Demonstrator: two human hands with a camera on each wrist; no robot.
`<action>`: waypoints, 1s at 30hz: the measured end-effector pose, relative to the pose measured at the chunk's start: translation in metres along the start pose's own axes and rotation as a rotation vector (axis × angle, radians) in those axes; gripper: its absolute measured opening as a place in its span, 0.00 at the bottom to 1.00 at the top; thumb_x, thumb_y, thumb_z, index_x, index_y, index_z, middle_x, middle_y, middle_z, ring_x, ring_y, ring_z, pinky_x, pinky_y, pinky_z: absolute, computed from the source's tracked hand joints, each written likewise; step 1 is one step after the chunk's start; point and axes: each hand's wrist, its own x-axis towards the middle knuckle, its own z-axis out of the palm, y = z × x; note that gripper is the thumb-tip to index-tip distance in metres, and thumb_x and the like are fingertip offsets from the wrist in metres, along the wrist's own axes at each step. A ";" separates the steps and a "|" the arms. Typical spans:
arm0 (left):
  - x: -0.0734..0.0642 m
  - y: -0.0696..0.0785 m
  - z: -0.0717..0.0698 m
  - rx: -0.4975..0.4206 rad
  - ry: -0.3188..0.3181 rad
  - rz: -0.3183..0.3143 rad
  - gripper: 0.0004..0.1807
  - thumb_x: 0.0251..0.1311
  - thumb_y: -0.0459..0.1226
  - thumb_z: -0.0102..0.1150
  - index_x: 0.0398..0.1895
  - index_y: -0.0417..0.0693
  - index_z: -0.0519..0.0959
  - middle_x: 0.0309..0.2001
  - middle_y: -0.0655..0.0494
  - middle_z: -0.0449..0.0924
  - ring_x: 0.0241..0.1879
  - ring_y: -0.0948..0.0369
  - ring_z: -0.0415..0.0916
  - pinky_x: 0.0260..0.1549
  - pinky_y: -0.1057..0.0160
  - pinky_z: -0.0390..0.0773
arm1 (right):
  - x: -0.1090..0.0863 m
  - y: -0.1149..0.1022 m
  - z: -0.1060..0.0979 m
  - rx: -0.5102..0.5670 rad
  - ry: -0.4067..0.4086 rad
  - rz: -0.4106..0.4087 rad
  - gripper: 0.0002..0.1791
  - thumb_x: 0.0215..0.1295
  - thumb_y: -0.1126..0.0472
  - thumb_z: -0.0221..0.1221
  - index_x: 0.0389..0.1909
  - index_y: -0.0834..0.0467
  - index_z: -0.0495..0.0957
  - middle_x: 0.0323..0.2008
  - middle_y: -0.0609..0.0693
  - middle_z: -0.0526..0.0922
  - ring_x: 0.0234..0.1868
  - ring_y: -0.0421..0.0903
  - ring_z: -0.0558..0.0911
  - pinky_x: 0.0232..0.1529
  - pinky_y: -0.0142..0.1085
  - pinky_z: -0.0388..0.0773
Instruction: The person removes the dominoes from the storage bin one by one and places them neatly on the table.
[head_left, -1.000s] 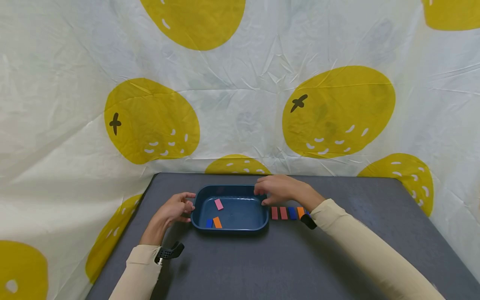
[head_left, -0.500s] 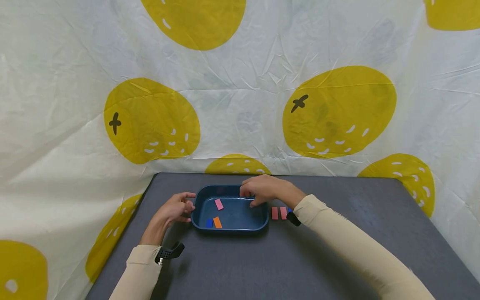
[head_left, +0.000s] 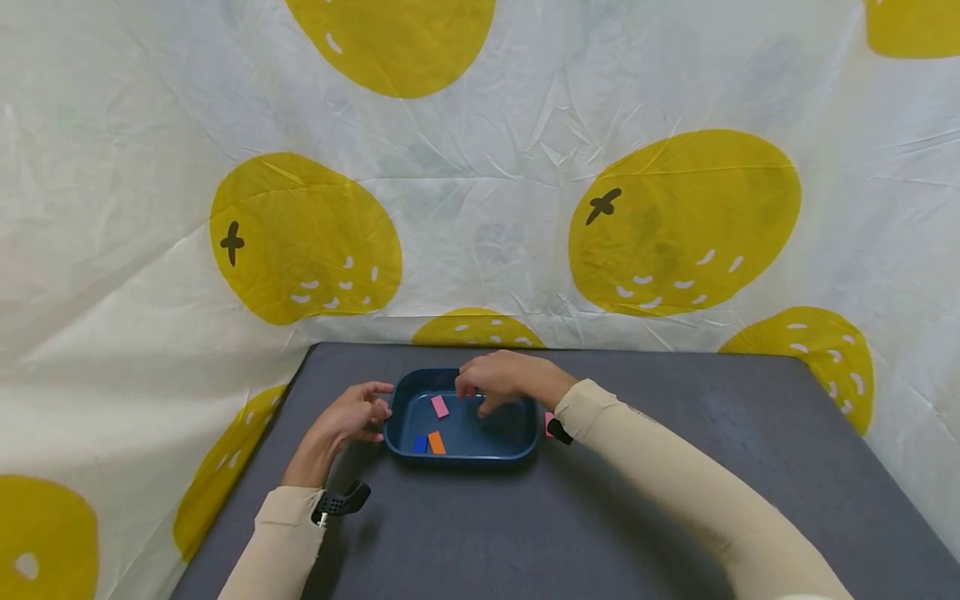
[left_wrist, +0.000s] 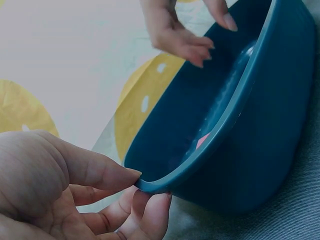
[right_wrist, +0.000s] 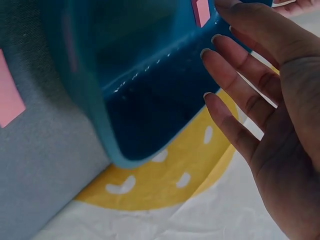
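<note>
A dark blue rectangular tub [head_left: 465,458] stands on the table. My left hand [head_left: 348,421] pinches its left rim between thumb and fingers, clearly seen in the left wrist view. Inside lie a pink block [head_left: 440,407], a blue block [head_left: 421,444] and an orange block [head_left: 437,442], all small and flat. Over the tub's far side hangs my right hand [head_left: 506,377], fingers loosely bent and thumb apart, with nothing between them. In the right wrist view its thumb and fingers [right_wrist: 232,75] are near the pink block.
Right of the tub a pink block [head_left: 549,425] lies on the grey table [head_left: 480,533], partly hidden by the right wrist's black strap [head_left: 559,432]. A white cloth [head_left: 480,225] with yellow fruit shapes hangs behind the table.
My right hand has moved left, from the tub's right rim to over its inside. Its forearm now covers most of the block row on the right. The left hand stays on the rim.
</note>
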 end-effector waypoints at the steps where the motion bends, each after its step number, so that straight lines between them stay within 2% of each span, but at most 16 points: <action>1: 0.000 0.000 0.000 0.000 0.000 0.000 0.29 0.65 0.26 0.51 0.71 0.43 0.68 0.47 0.41 0.74 0.42 0.48 0.75 0.30 0.56 0.84 | 0.003 -0.001 -0.001 0.002 -0.002 -0.003 0.24 0.61 0.50 0.71 0.57 0.50 0.81 0.49 0.44 0.82 0.48 0.42 0.80 0.50 0.37 0.80; 8: -0.001 0.001 -0.001 0.002 -0.012 -0.004 0.28 0.68 0.27 0.49 0.71 0.42 0.67 0.53 0.36 0.74 0.48 0.43 0.75 0.31 0.56 0.84 | 0.024 -0.005 -0.001 0.024 -0.020 -0.023 0.25 0.61 0.52 0.71 0.59 0.51 0.80 0.51 0.46 0.80 0.49 0.43 0.78 0.52 0.37 0.79; 15: -0.002 0.001 -0.001 -0.006 -0.014 0.006 0.27 0.68 0.26 0.49 0.71 0.41 0.67 0.51 0.38 0.75 0.48 0.44 0.76 0.30 0.55 0.84 | 0.042 -0.008 0.002 0.048 -0.040 -0.030 0.28 0.60 0.53 0.72 0.61 0.51 0.79 0.55 0.47 0.79 0.52 0.43 0.78 0.56 0.38 0.78; 23: -0.003 0.002 -0.001 -0.011 -0.015 0.011 0.27 0.68 0.26 0.48 0.71 0.40 0.67 0.48 0.39 0.75 0.47 0.45 0.76 0.30 0.56 0.84 | 0.054 -0.008 0.007 0.076 -0.053 -0.033 0.32 0.60 0.54 0.73 0.66 0.52 0.76 0.60 0.48 0.77 0.54 0.43 0.77 0.62 0.39 0.76; 30: -0.004 0.003 -0.001 -0.012 -0.021 0.016 0.27 0.68 0.26 0.49 0.71 0.40 0.67 0.49 0.38 0.75 0.46 0.45 0.76 0.30 0.56 0.84 | 0.060 -0.009 0.010 0.086 -0.108 -0.001 0.34 0.61 0.56 0.72 0.69 0.50 0.74 0.63 0.48 0.77 0.57 0.44 0.77 0.63 0.40 0.75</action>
